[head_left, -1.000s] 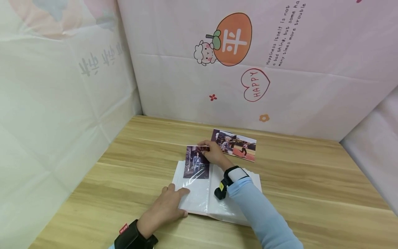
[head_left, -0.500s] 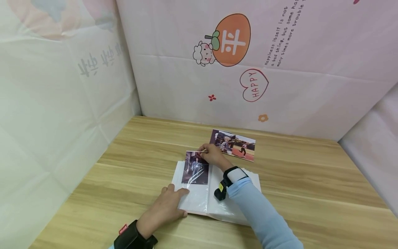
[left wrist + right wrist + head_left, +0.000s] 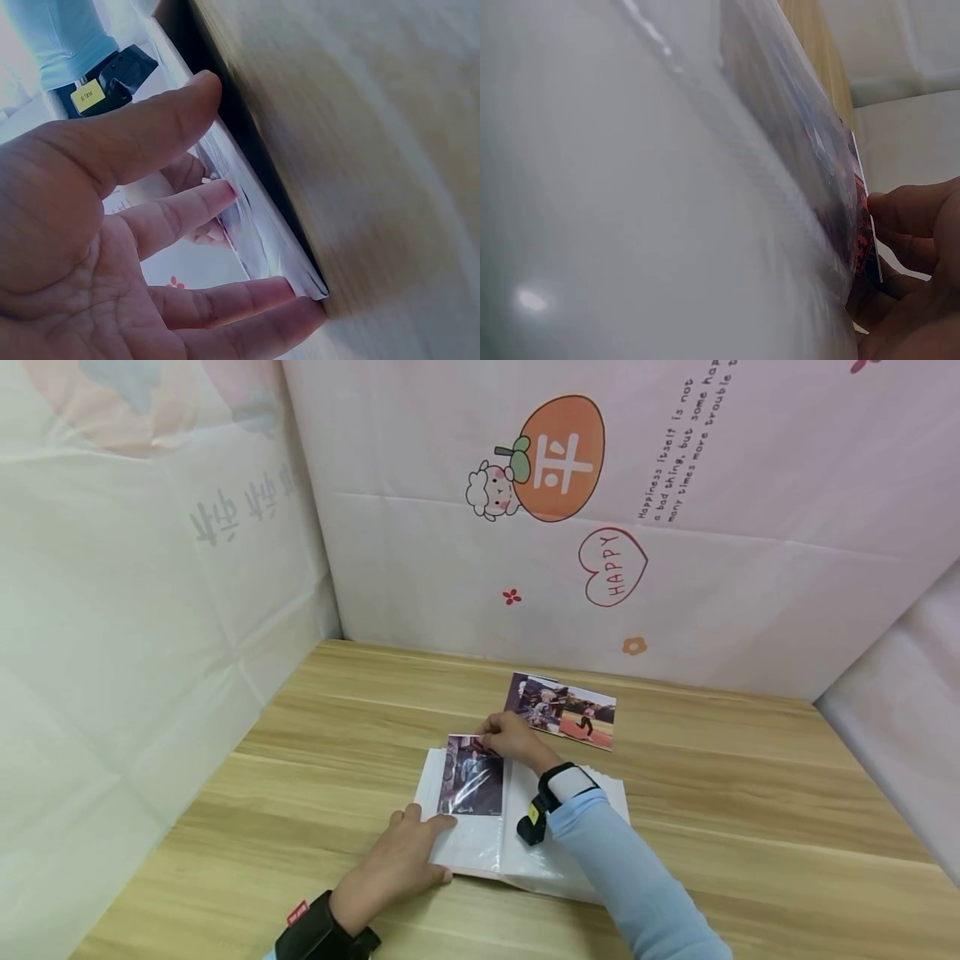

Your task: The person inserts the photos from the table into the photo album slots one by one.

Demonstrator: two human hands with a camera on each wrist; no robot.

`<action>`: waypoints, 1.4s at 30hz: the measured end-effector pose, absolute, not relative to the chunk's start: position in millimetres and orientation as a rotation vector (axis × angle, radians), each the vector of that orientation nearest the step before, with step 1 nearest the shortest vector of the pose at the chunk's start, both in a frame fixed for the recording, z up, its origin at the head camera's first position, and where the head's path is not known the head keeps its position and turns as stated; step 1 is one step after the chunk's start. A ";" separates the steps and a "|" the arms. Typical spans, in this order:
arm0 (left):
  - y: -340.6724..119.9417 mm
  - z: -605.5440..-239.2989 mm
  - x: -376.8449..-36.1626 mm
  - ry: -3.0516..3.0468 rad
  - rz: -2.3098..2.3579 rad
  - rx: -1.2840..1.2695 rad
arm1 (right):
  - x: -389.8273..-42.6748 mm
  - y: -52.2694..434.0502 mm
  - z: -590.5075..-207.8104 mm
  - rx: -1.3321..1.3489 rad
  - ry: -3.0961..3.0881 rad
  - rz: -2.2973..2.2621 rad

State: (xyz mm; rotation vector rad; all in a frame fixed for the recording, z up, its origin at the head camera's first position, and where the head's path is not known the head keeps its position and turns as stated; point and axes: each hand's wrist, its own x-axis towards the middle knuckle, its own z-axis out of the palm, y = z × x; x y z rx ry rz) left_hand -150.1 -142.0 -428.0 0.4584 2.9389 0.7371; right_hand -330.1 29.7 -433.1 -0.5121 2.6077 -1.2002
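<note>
The photo (image 3: 470, 781) is mostly inside a clear pocket (image 3: 472, 842) on the left page of the open album (image 3: 543, 870), with its top edge poking out past the page. The right hand (image 3: 513, 737) has the top right corner pinched, so those fingers are pretty narrow. The left hand (image 3: 401, 860) sits at the album's lower left edge, fingers spread fairly wide and touching it. A few more photos (image 3: 587, 720) overlap on the wooden table (image 3: 712, 793), just behind the album, near a printed cloth wall (image 3: 420, 568).
</note>
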 end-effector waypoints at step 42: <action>-141.0 -428.3 -153.0 2.938 0.698 0.457 | -328.0 39.2 -428.7 -0.779 2.412 -1.065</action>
